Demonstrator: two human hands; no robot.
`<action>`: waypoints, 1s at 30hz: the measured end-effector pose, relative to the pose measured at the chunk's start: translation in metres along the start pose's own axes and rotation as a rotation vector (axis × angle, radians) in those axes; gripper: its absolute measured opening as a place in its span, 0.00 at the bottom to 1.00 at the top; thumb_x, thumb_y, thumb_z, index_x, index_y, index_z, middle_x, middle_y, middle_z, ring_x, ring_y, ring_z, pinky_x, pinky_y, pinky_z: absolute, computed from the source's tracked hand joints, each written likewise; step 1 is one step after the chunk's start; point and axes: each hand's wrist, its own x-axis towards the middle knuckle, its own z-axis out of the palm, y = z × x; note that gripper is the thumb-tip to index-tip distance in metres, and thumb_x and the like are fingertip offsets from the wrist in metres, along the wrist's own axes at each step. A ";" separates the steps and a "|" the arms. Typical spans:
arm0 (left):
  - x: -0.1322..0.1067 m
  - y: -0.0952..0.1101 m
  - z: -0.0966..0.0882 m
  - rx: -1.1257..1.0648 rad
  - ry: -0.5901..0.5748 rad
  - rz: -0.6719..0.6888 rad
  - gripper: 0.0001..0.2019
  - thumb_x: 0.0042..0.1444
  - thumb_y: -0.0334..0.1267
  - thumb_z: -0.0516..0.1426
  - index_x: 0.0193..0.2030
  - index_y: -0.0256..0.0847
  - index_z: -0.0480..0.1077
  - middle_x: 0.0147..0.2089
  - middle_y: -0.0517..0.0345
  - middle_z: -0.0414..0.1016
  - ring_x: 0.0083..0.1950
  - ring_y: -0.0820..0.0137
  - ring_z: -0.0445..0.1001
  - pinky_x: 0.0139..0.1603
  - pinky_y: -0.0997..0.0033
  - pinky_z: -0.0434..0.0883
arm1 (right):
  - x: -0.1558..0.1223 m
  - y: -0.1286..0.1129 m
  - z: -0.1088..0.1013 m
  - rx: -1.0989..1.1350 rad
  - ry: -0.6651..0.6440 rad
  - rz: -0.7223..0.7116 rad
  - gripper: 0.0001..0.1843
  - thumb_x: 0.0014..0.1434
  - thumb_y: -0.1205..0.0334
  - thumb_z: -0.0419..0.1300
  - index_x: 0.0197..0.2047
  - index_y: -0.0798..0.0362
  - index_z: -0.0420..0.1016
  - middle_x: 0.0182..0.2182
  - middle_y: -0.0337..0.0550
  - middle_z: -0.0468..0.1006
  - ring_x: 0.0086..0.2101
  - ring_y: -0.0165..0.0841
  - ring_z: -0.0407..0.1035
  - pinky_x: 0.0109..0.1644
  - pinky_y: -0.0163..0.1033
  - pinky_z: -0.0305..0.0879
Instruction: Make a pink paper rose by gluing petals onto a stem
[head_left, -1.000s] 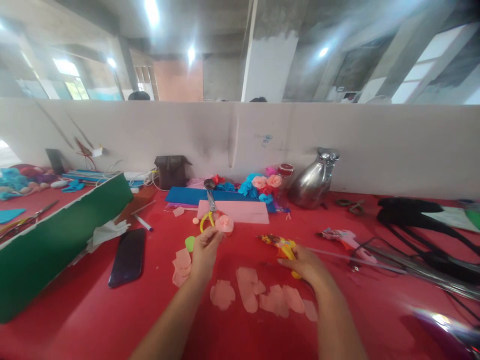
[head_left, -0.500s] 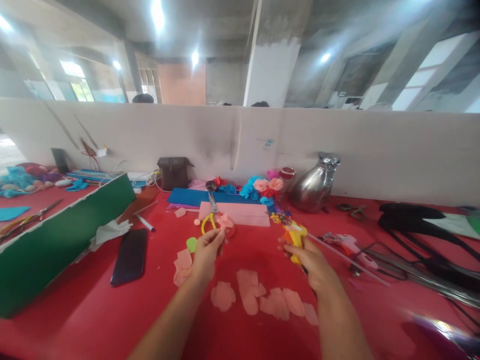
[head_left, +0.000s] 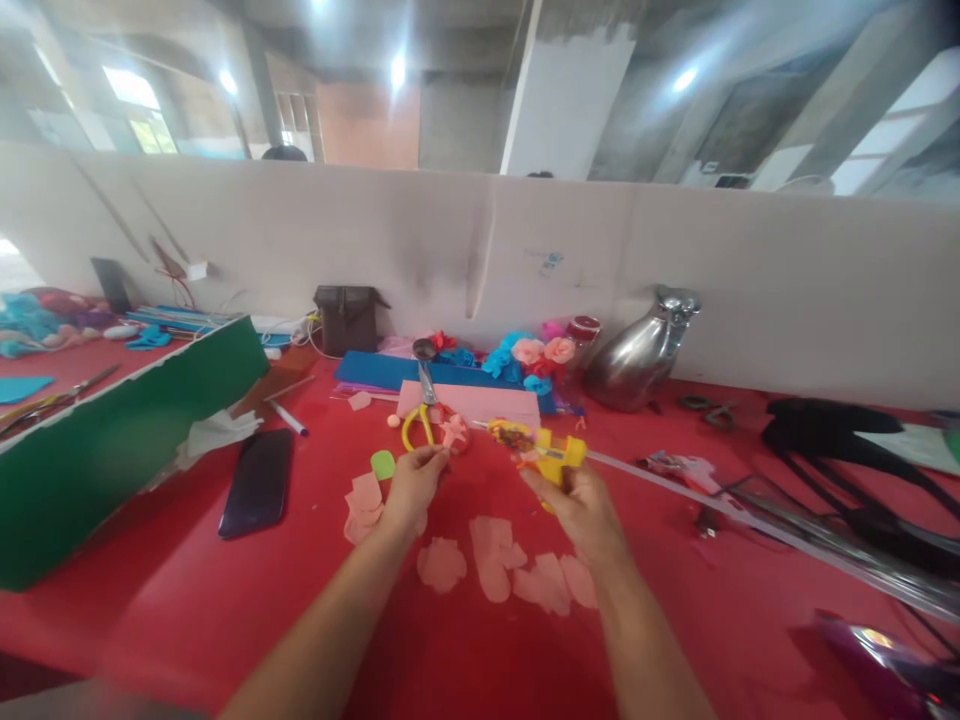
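Between the fingertips of my left hand [head_left: 416, 487] is a small pink paper flower [head_left: 454, 432]. My right hand [head_left: 581, 505] grips a yellow hot glue gun [head_left: 559, 455], its nozzle pointing left at the flower, and a long clear glue stick [head_left: 675, 495] trails out of its back. Behind the flower lie scissors [head_left: 417, 428] with yellow handles. Cut pink paper petals [head_left: 491, 560] are spread on the red table below my hands. More pink petals [head_left: 364, 505] and a green paper piece [head_left: 382, 464] lie left of my left hand.
A dark phone [head_left: 256, 482] and a green board [head_left: 135, 450] are on the left. Pink paper [head_left: 472, 402], finished paper flowers [head_left: 529, 355] and a steel jug [head_left: 641, 350] stand along the back. Another glue gun [head_left: 694, 470] and a black strapped item [head_left: 832, 450] lie right.
My right hand has brought the glue gun leftward, its nozzle now close to the flower. My left hand keeps its hold on the flower. The view has tilted slightly down.
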 end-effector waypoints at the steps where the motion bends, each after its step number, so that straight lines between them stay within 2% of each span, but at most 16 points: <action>1: 0.000 -0.001 0.000 -0.010 0.005 0.002 0.12 0.37 0.41 0.64 0.26 0.35 0.71 0.19 0.62 0.66 0.20 0.80 0.59 0.21 0.79 0.54 | -0.002 -0.001 0.004 -0.038 -0.036 -0.027 0.17 0.49 0.51 0.62 0.37 0.54 0.72 0.31 0.43 0.78 0.31 0.35 0.71 0.34 0.37 0.66; 3: 0.002 -0.003 -0.001 -0.034 0.006 0.002 0.11 0.36 0.40 0.64 0.26 0.36 0.72 0.20 0.62 0.66 0.21 0.80 0.60 0.22 0.78 0.54 | -0.007 -0.004 0.011 -0.091 -0.095 -0.073 0.17 0.52 0.50 0.59 0.40 0.53 0.72 0.36 0.45 0.79 0.38 0.39 0.72 0.41 0.41 0.67; 5: 0.004 -0.005 -0.002 -0.042 -0.004 0.002 0.10 0.37 0.39 0.64 0.26 0.37 0.72 0.20 0.63 0.66 0.21 0.79 0.60 0.22 0.78 0.55 | -0.011 -0.005 0.016 -0.164 -0.124 -0.092 0.17 0.55 0.49 0.56 0.41 0.53 0.72 0.38 0.47 0.79 0.40 0.40 0.72 0.44 0.42 0.66; 12: 0.005 -0.007 -0.003 0.031 -0.033 0.034 0.08 0.41 0.39 0.61 0.25 0.37 0.73 0.18 0.63 0.63 0.19 0.80 0.57 0.20 0.78 0.52 | -0.016 0.002 0.024 -0.428 -0.133 -0.079 0.22 0.57 0.46 0.51 0.44 0.54 0.71 0.38 0.50 0.79 0.40 0.43 0.72 0.42 0.42 0.66; 19: 0.001 -0.002 -0.001 0.044 -0.024 0.011 0.06 0.42 0.39 0.61 0.25 0.38 0.73 0.19 0.62 0.64 0.20 0.78 0.58 0.20 0.78 0.52 | -0.015 0.003 0.026 -0.543 -0.124 -0.101 0.21 0.58 0.47 0.50 0.44 0.53 0.73 0.37 0.48 0.79 0.40 0.42 0.73 0.40 0.40 0.65; 24: 0.000 -0.001 -0.001 0.073 -0.034 0.044 0.09 0.41 0.41 0.61 0.24 0.37 0.73 0.19 0.62 0.63 0.19 0.79 0.56 0.20 0.77 0.51 | -0.016 0.002 0.025 -0.594 -0.143 -0.078 0.21 0.58 0.46 0.49 0.43 0.51 0.74 0.36 0.46 0.80 0.37 0.41 0.73 0.37 0.38 0.64; 30: 0.001 -0.003 -0.002 0.112 -0.035 0.042 0.11 0.40 0.43 0.62 0.26 0.36 0.73 0.18 0.63 0.63 0.19 0.80 0.55 0.20 0.77 0.49 | -0.017 0.001 0.024 -0.651 -0.092 -0.115 0.21 0.58 0.45 0.48 0.40 0.51 0.75 0.33 0.45 0.80 0.36 0.40 0.73 0.34 0.36 0.62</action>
